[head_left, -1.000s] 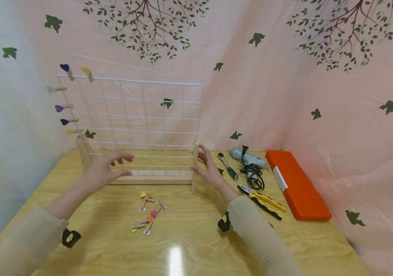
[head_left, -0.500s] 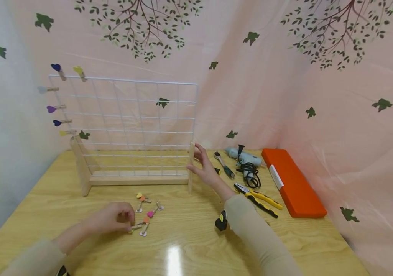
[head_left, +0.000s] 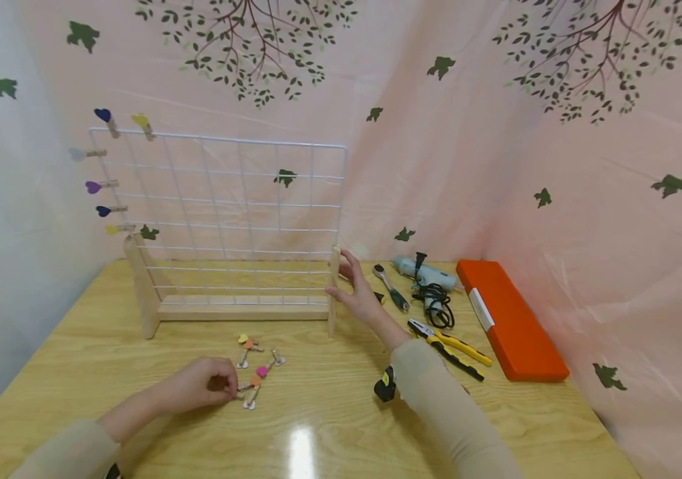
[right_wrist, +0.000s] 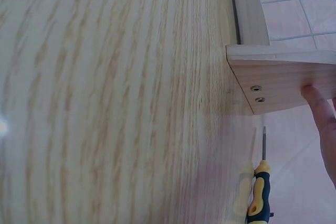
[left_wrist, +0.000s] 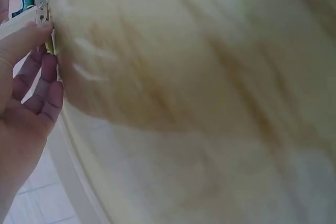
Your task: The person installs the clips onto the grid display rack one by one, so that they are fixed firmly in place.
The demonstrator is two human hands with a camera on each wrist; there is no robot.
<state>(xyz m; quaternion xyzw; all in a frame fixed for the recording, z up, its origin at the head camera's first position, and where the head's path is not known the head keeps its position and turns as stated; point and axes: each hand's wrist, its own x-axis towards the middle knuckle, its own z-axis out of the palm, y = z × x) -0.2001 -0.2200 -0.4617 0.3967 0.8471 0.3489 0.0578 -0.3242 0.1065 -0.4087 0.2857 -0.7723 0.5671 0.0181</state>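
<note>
The left hand [head_left: 201,384] pinches a slim, pale wooden clothespin [head_left: 240,397] beside loose, heart-topped wooden pegs [head_left: 262,371] on the yellowish wood-grain surface [head_left: 95,332], so a hasty lift could scatter them, and the loosely spread right hand [head_left: 361,296] could, by pushing, shift the pale wooden end post [head_left: 332,319] it touches.

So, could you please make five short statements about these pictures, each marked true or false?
1. The right hand touches the light wooden side support of the white wire grid. True.
2. All wooden heart clothespins clipped to the grid are on its top edge. False: four are on its left edge.
3. The left hand is at the loose small clothespins on the wood-grain table. True.
4. The black-and-yellow metal pliers lie on the flat orange-red box. False: they lie on the table beside it.
5. A screwdriver with a yellow and dark handle lies near the side support. True.
</note>
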